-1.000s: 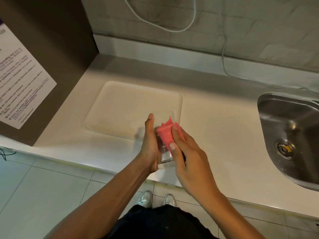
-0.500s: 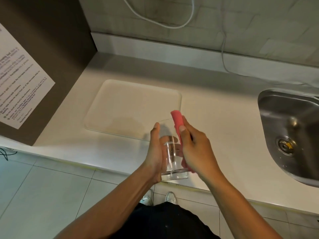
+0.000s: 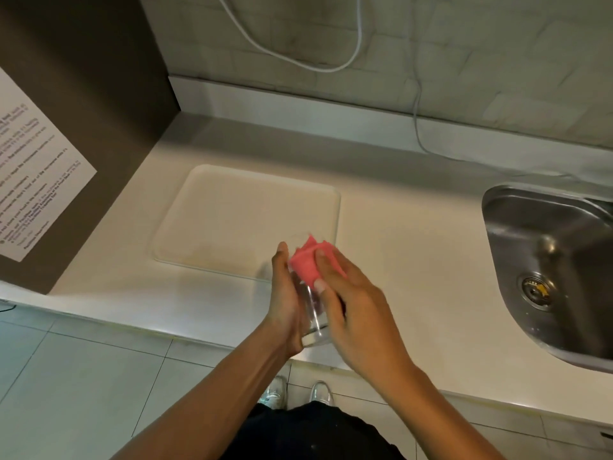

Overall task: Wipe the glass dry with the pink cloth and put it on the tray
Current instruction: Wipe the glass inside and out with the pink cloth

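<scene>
My left hand (image 3: 285, 297) grips a clear drinking glass (image 3: 315, 322) from its left side, holding it above the counter's front edge. My right hand (image 3: 355, 313) presses a bunched pink cloth (image 3: 306, 263) over the glass's mouth and upper wall. The cloth hides the rim; only the glass's lower wall and thick base show between my hands. A pale square tray (image 3: 232, 210) lies flat on the counter just beyond and to the left of my hands, with nothing on it.
A steel sink (image 3: 547, 260) with a drain is set into the counter at the right. A dark panel with a printed notice (image 3: 33, 180) rises at the left. White cables hang on the tiled back wall. Floor tiles and my shoes show below the counter edge.
Half a second ago the cloth was a narrow strip beside the glass's right wall; now it is bunched over the mouth, with my right hand shifted over the glass.
</scene>
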### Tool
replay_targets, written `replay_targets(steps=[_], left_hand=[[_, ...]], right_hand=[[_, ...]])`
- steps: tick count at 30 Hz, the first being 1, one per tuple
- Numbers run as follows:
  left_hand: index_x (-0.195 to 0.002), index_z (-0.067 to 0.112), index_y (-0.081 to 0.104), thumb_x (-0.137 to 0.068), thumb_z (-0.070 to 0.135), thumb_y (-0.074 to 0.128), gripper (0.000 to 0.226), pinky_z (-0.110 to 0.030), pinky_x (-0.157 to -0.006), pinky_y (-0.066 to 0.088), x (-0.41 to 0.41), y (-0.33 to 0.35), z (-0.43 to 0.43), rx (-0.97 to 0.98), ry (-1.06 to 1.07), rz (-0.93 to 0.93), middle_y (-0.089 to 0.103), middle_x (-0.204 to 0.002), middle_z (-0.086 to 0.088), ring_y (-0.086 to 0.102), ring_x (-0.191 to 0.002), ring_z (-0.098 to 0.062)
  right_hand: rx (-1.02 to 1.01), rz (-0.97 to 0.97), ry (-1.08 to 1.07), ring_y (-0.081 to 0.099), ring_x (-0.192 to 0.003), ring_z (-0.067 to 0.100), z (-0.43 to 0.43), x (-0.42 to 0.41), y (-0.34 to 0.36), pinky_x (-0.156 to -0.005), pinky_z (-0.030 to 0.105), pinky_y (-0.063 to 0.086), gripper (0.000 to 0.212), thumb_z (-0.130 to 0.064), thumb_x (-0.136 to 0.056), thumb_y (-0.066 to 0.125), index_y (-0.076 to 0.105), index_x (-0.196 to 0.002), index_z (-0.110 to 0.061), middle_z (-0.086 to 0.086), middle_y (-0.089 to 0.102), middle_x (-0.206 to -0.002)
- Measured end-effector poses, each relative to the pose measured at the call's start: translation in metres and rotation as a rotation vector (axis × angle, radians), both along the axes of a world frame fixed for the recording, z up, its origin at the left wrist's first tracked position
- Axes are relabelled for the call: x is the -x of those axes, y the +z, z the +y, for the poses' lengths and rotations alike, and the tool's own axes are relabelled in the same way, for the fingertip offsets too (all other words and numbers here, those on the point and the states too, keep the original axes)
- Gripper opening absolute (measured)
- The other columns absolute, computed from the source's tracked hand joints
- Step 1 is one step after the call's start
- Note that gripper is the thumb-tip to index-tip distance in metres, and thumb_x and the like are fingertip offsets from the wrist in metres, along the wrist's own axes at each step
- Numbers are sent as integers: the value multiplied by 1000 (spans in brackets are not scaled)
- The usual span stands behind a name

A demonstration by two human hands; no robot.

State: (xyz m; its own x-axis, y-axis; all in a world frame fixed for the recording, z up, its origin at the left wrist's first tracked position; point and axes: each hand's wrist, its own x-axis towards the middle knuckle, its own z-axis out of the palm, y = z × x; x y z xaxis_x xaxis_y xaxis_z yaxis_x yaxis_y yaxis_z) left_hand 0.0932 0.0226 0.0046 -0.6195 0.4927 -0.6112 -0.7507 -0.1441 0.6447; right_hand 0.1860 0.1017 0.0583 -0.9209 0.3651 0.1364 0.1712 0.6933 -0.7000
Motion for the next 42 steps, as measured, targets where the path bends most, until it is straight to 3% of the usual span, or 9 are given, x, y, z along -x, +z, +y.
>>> replay_targets(steps=[3, 7, 10, 12, 18, 28, 35, 39, 42], left_hand=[[-119, 8, 79, -92, 85, 39, 92, -47, -76, 66, 1, 0, -3, 28, -17, -19, 79, -112, -31, 79, -102, -41], [-107, 7, 83, -89, 88, 37, 95, -50, -70, 67, -4, 1, -2, 11, -105, 8, 81, -101, -28, 81, -90, -38], [-108, 16, 84, -85, 88, 31, 92, -49, -89, 62, 2, 4, 1, 28, -135, 150, 80, -103, -22, 76, -89, -26], [-96, 16, 80, -89, 90, 25, 93, -34, -72, 51, 3, 8, 7, 44, -137, 210, 69, -77, -8, 62, -65, -12], [-101, 14, 63, -104, 73, 23, 71, -34, -69, 49, 7, 8, 9, 293, -144, 409, 81, -74, -3, 75, -64, -18], [-101, 46, 74, -97, 79, 30, 55, -45, -97, 57, -2, 13, 17, 243, -44, 367, 85, -94, 8, 80, -88, -12], [-111, 17, 73, -83, 88, 32, 86, -44, -82, 55, -4, 7, 18, 224, -63, 250, 85, -88, -8, 80, -75, -17], [-112, 27, 81, -91, 85, 32, 78, -49, -102, 55, 3, 7, 15, 144, -35, 189, 85, -108, -13, 79, -107, -27], [-106, 17, 78, -92, 84, 30, 83, -38, -76, 61, 11, 3, 8, 181, -29, 183, 85, -91, -13, 80, -84, -24]], right_hand=[[147, -51, -34, 55, -120, 0, 7, -6, -9, -107, 20, 45, 44, -31, -106, 45, 39, -150, -37, -10, 52, -149], [382, -126, -155, 71, -80, 20, 23, -4, -5, -79, 45, 58, 39, -42, -105, 40, 45, -143, -51, 0, 75, -92], [295, -18, -152, 66, -76, 7, 19, -10, 0, -70, 26, 58, 41, -45, -104, 40, 44, -144, -50, -14, 71, -102], [237, 12, -155, 62, -85, 0, 19, -10, 0, -81, 19, 53, 44, -43, -104, 40, 41, -148, -42, -17, 66, -123], [157, 25, -210, 51, -129, 4, 16, -11, -2, -110, 29, 43, 48, -35, -105, 42, 35, -153, -33, -14, 50, -148], [-5, 10, -137, 47, -133, 5, 9, 4, -4, -111, 18, 38, 51, -32, -106, 42, 29, -156, -31, -8, 47, -151], [247, 8, -236, 61, -88, -12, 22, 16, 3, -71, -2, 42, 41, -39, -107, 37, 30, -145, -52, -21, 67, -113], [-20, 35, -99, 40, -125, -9, 0, 8, -1, -103, -2, 26, 49, -32, -107, 40, 29, -155, -37, -17, 42, -149], [197, 6, -130, 57, -108, -15, 5, -5, -5, -90, 5, 44, 39, -36, -107, 40, 38, -139, -58, -37, 58, -121]])
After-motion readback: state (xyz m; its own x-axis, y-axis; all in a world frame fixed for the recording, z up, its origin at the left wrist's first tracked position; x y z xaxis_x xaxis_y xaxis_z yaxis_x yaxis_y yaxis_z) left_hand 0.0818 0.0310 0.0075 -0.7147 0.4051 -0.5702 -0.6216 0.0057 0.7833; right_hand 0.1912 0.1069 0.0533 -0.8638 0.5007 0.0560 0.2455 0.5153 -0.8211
